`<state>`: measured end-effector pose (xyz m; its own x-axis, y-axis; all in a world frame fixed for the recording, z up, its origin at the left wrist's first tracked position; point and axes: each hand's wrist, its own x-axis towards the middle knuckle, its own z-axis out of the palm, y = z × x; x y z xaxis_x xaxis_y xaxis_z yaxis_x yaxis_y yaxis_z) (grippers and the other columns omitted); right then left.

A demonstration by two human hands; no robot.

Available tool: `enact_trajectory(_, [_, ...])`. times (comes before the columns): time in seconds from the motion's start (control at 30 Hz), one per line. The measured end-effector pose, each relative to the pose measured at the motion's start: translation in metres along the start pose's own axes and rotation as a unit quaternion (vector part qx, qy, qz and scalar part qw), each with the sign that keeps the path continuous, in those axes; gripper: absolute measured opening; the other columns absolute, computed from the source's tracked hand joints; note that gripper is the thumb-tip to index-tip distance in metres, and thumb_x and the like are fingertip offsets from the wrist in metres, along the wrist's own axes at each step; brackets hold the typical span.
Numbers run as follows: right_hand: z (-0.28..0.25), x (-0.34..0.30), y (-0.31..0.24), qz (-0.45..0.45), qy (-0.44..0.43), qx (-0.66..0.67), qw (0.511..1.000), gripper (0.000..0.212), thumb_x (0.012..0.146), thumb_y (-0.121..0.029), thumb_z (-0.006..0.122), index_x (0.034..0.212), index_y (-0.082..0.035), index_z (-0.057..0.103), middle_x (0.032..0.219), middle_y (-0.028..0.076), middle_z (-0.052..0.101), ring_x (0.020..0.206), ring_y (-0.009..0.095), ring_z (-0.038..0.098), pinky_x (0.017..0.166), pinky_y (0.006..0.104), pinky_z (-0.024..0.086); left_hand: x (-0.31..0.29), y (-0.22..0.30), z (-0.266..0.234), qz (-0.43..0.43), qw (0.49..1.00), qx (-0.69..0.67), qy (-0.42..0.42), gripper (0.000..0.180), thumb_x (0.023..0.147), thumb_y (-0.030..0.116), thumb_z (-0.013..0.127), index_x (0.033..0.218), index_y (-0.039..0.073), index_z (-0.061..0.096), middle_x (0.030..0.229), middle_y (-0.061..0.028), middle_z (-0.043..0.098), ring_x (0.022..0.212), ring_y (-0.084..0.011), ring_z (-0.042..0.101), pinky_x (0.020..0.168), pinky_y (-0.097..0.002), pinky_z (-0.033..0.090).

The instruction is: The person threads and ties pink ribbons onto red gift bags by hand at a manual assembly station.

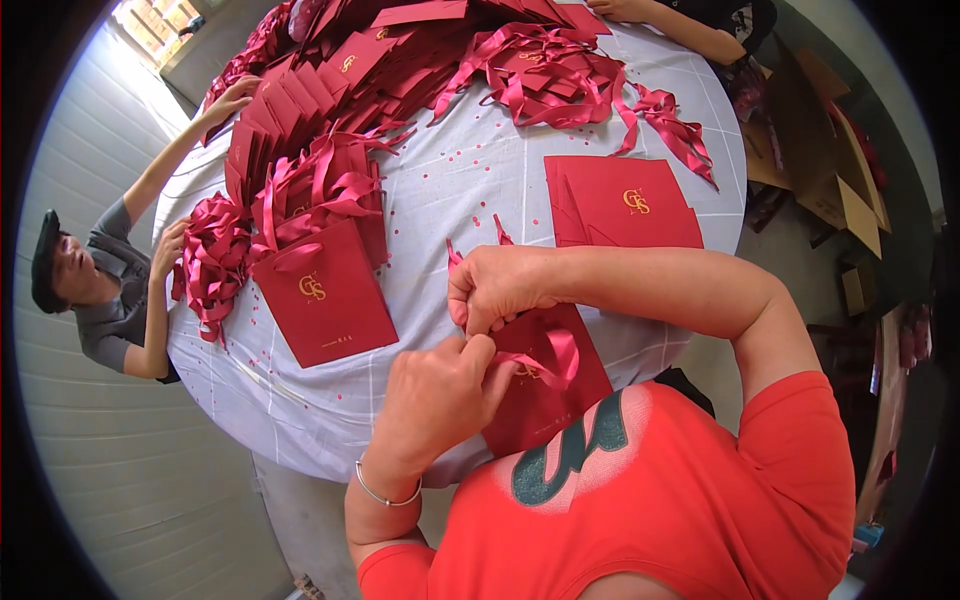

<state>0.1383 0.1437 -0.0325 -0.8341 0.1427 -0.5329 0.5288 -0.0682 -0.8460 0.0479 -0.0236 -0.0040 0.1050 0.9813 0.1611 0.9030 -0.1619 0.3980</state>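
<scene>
On the counter (445,185), a red bag (550,410) lies handily at the near edge; left hand (430,395) and right hand (503,285) fingers seemingly pinch ribbon (566,358).

A large round bench draped in white cloth with a pale grid pattern (425,240) fills the centre. A white wall of ribbed panels (110,440) curves along the left, below a small, brightly lit window (155,22). On the dimmer right, open brown cardboard boxes (855,218) stand beside bare grey floor (775,272).
</scene>
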Motion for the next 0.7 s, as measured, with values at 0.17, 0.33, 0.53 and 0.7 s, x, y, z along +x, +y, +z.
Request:
enact_trajectory(0.17, [0.0,0.0,0.0,0.005,-0.004,0.016,1.0,0.021,0.065,0.001,0.077,0.08,-0.004,0.064,0.066,0.001,0.058,0.055,0.009,0.051,0.046,0.025,0.038,-0.009,0.003,0.012,0.019,0.995,0.048,0.084,0.015,0.084,0.013,0.067,0.082,0.006,0.054,0.065,-0.0103,0.057,0.047,-0.0302,0.057,0.043,-0.0387,0.046])
enact_trajectory(0.33, [0.001,0.001,0.002,-0.004,-0.004,0.019,1.0,0.02,0.065,0.001,0.077,0.08,-0.004,0.065,0.066,0.001,0.059,0.055,0.009,0.052,0.047,0.0251,0.039,-0.011,0.003,0.016,0.018,0.992,0.048,0.117,0.011,0.083,0.006,0.063,0.086,0.005,0.053,0.065,-0.0107,0.055,0.045,-0.0294,0.055,0.042,-0.0382,0.045])
enact_trajectory(0.53, [0.0,0.001,0.002,-0.006,0.003,0.023,1.0,0.021,0.066,0.001,0.078,0.081,-0.004,0.065,0.066,0.002,0.06,0.056,0.009,0.054,0.047,0.0246,0.04,-0.012,-0.004,0.022,-0.028,0.985,0.006,0.171,0.008,0.082,0.002,0.059,0.088,0.003,0.054,0.067,-0.0126,0.056,0.045,-0.0313,0.055,0.042,-0.0403,0.043])
enact_trajectory(0.7, [-0.001,-0.007,-0.002,0.01,0.004,0.052,0.999,0.022,0.067,0.002,0.076,0.084,-0.003,0.063,0.066,0.003,0.06,0.053,0.01,0.055,0.042,0.0265,0.039,-0.013,-0.005,0.021,-0.044,0.979,-0.024,0.196,0.005,0.084,0.003,0.058,0.088,0.002,0.055,0.064,-0.0136,0.054,0.048,-0.032,0.056,0.043,-0.0402,0.043])
